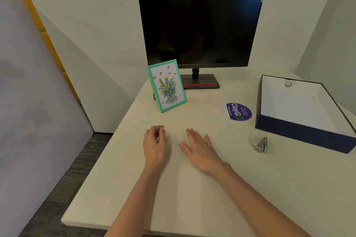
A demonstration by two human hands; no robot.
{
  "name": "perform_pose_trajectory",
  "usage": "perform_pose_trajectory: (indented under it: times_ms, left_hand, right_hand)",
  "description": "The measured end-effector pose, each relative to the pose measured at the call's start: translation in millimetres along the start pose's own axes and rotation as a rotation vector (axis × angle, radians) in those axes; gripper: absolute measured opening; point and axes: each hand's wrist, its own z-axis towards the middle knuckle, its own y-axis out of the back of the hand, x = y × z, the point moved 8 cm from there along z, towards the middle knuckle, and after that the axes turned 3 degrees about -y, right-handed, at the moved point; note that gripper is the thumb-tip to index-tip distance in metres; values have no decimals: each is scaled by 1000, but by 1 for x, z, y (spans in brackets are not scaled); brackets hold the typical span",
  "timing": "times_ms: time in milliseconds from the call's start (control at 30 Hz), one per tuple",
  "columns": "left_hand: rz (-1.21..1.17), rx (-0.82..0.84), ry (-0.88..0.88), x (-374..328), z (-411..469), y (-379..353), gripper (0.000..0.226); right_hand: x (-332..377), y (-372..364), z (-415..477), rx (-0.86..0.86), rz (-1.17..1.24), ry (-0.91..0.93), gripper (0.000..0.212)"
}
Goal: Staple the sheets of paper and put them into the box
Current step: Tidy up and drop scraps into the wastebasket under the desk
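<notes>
The left hand (pixel 155 140) rests on the cream bench (pixel 250 188) with its fingers curled in toward the thumb; whether they pinch anything cannot be told. Just to its right, the right hand (pixel 200 150) lies palm down with fingers straight and slightly spread. The sheets do not stand out against the pale surface under the hands, so their place cannot be told. The stapler (pixel 259 144), clear and silver, lies to the right of the right hand, apart from it. Just beyond the stapler and farther right stands the box (pixel 300 132), dark blue outside and white inside, open at the top. A purple sticker (pixel 238 111) lies ahead of the right hand, left of the box. A green frame (pixel 166 85) stands ahead of the left hand, with a dark monitor (pixel 200 29) behind it.
</notes>
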Motion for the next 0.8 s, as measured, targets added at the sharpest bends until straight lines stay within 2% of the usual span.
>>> perform_pose_trajectory:
  times_ms: [100, 167, 367, 567, 700, 800]
  left_hand:
    - [6, -2, 10, 2, 0, 0, 16]
    - [22, -4, 6, 1, 1, 0, 17]
    - [56, -5, -6, 0, 1, -2, 17]
    - [48, -4, -12, -1, 1, -2, 17]
    - [82, -4, -22, -1, 1, -2, 18]
    - [87, -4, -17, -1, 1, -1, 18]
  right_hand:
    - [-29, 24, 13, -97, 72, -88, 59]
    - [-47, 33, 24, -97, 48, -136, 58]
    - [-26, 31, 47, 57, -50, 76, 57]
    - [2, 19, 36, 106, -51, 211, 56]
    - [2, 19, 7, 106, -6, 228, 52]
    - [-3, 33, -16, 129, 149, 151, 50]
